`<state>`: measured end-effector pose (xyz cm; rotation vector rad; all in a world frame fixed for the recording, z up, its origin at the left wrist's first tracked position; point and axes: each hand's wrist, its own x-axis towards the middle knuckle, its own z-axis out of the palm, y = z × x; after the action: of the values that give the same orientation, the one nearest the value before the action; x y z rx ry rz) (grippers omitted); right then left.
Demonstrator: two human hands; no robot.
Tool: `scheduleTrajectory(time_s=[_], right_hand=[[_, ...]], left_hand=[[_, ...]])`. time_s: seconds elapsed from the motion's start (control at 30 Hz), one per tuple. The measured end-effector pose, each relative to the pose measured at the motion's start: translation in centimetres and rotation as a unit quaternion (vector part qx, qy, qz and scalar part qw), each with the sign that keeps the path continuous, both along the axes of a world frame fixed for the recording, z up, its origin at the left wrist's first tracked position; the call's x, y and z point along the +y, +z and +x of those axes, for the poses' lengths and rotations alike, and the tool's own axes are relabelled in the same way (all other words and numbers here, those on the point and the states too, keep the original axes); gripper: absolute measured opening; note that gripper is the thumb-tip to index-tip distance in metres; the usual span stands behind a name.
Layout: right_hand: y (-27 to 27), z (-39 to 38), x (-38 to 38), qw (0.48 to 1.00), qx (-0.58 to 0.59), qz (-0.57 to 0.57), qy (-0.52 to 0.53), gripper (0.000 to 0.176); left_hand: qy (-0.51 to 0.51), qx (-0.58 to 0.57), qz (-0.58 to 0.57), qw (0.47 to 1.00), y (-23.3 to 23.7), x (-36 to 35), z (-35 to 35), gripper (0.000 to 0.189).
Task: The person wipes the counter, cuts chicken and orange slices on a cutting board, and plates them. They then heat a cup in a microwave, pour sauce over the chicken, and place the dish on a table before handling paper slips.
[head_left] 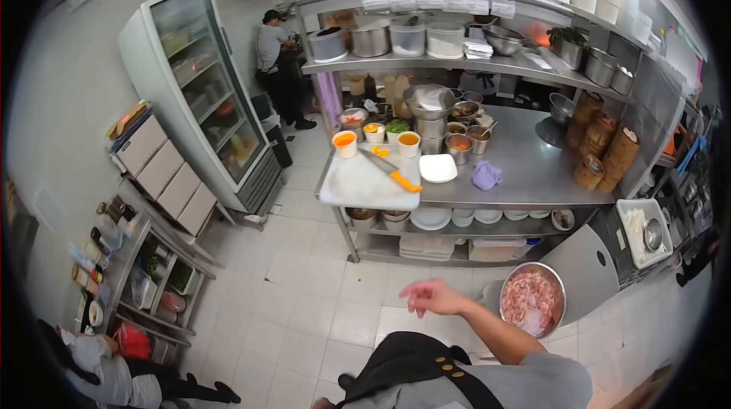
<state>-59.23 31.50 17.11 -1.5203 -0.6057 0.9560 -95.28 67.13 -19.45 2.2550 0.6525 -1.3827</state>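
Observation:
My right hand [432, 297] hangs over the tiled floor, its fingers apart and holding nothing. Right of it, a metal bowl [564, 296] contains raw, pinkish meat [531, 295]. A small patch of skin at the bottom edge may be my left hand [324, 403]; its fingers are hidden. Beyond my right hand, an orange-handled knife [397, 177] lies on a white cutting board [350, 180] on the steel counter [510, 184]. Near the board are cups of orange food [345, 144], a white square dish [438, 168] and a crumpled purple cloth [487, 175].
A glass-door fridge [209, 89] and a drawer unit [164, 169] stand left. One person [278, 66] works at the back; another person [114, 371] is at lower left. Bamboo steamers [620, 154] stand on the counter's right, with a white tray [643, 234] nearby.

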Motion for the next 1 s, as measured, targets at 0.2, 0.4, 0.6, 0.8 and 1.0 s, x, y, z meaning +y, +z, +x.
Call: scheduleTrajectory(time_s=[0.2, 0.4, 0.6, 0.8, 1.0], right_hand=[[23.9, 0.8, -4.8, 0.830, -0.220, 0.506, 0.081, 0.024], [27.4, 4.3, -1.2, 0.741, -0.141, 0.651, 0.085, 0.020], [28.3, 13.5, -1.1, 0.815, -0.214, 0.534, -0.066, 0.013], [29.1, 36.4, -12.2, 0.766, -0.252, 0.253, -0.535, 0.017], [31.0, 49.5, -19.9, 0.649, -0.279, 0.285, -0.649, 0.029]], left_hand=[[-0.033, -0.285, 0.017, 0.958, 8.5, -2.3, 26.0, 0.064], [-0.024, -0.530, -0.380, 0.758, 24.2, -16.2, 53.3, 0.044], [-0.057, -0.428, -0.611, 0.664, 43.4, -25.2, 69.1, 0.035], [0.020, -0.461, -0.734, 0.498, 58.3, -31.0, 81.8, 0.034], [0.210, -0.565, -0.738, 0.303, 66.5, -34.0, 89.9, 0.044]])
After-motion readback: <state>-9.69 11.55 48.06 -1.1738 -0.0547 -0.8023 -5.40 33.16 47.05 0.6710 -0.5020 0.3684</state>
